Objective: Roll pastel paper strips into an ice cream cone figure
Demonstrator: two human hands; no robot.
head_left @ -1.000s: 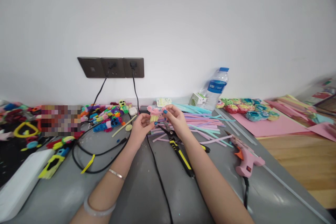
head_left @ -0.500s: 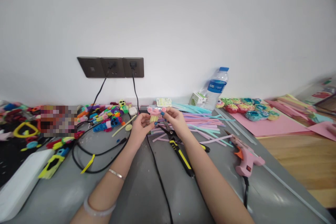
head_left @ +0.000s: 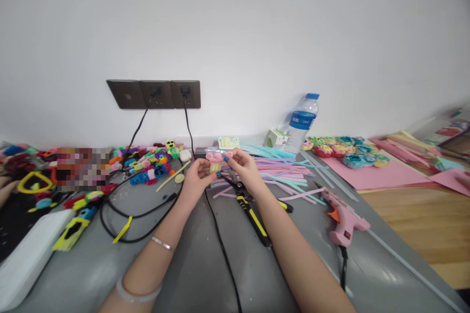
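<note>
Between my two hands is a small pink and pale yellow pipe-cleaner figure (head_left: 216, 160), raised a little over the grey table (head_left: 183, 264). My left hand (head_left: 198, 176) pinches it from the left, thumb at its lower yellow part. From the right, my right hand (head_left: 244, 168) grips its pink upper part with thumb and fingers. Part of the figure is hidden behind my fingertips. Under my right hand and forearm lie yellow and black pliers (head_left: 253, 217), jaws towards the figure. Pastel pipe cleaners (head_left: 282, 171) are spread just behind and to the right.
A pink glue gun (head_left: 345, 222) lies on the right, its cord running forward. A water bottle (head_left: 303, 122) and small box (head_left: 277, 138) stand by the wall. Black cables (head_left: 135, 240) loop at left, near colourful pipe-cleaner pieces (head_left: 150, 173). Part of another person's hand (head_left: 5, 188) shows far left.
The figure has turned slightly in my fingers, so its pink top shows more rounded lobes. Another person's hand has come in at the far left edge.
</note>
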